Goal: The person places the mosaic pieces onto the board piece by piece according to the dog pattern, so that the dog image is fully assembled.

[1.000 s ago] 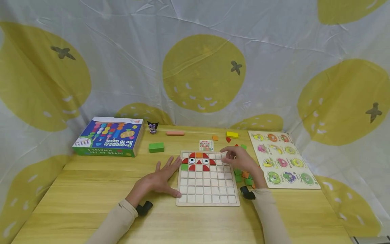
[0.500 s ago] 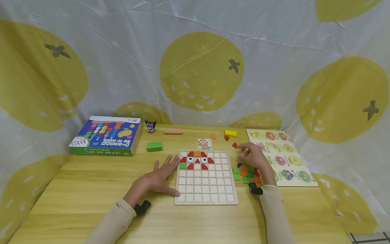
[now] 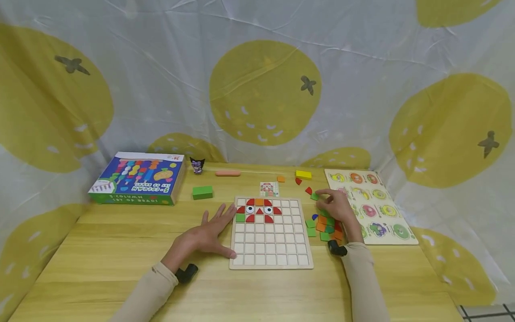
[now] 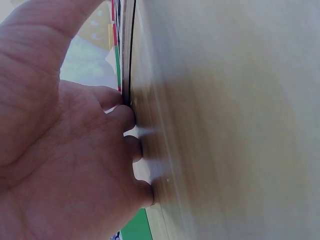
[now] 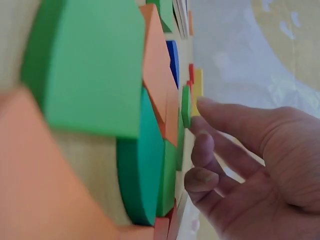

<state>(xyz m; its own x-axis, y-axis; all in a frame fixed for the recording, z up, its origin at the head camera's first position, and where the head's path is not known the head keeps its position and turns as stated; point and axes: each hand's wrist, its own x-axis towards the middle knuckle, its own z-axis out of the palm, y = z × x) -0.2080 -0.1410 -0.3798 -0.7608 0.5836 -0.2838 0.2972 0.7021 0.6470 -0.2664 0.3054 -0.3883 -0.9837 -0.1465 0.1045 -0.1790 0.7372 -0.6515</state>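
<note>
1. A flat green tile [image 5: 186, 106] is met by the fingertips of the right hand [image 3: 337, 207]; whether it is pinched cannot be told, nor its long axis;
2. it is seen right of the square pale wooden grid board [image 3: 269, 238];
3. the board's left edge, running forward, is touched by the left hand [image 3: 206, 235], fingers spread.

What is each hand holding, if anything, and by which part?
The left hand grips nothing, spread against the grid board. The right hand is at a green tile; grip unclear.
</note>
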